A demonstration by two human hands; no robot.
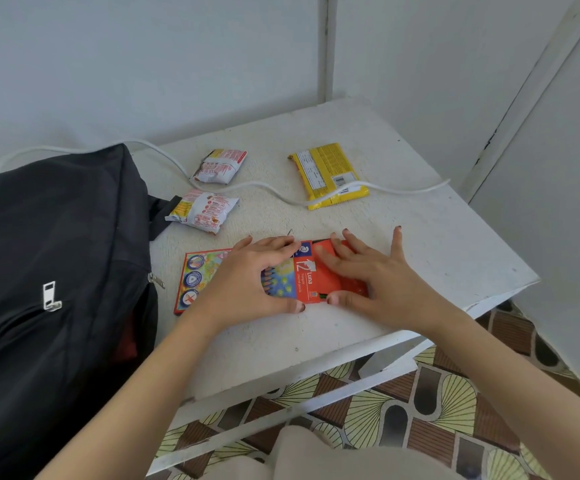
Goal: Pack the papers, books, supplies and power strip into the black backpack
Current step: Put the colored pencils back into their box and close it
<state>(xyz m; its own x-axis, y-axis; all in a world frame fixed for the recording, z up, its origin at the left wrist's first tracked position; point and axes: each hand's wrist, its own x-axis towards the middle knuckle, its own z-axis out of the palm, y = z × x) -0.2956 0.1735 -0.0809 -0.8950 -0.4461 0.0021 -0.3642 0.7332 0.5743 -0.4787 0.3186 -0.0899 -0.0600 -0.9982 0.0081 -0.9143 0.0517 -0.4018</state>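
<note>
Head cam, both hands [253, 275] [368, 271] flat on "12 Luna" pencil box [307, 277], fingers spread, grip prob. none.

Backpack [56, 254]: matt black cloth, metal zip pulls. Pencil box [302, 275]: glossy card. Table [420, 237]: rough white paint.

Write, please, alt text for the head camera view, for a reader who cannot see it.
Both hands, left hand and right hand, press on a red coloured-pencil box on a white table. A black backpack lies at left; behind are two small snack packets, a yellow packet and a white cable.
</note>
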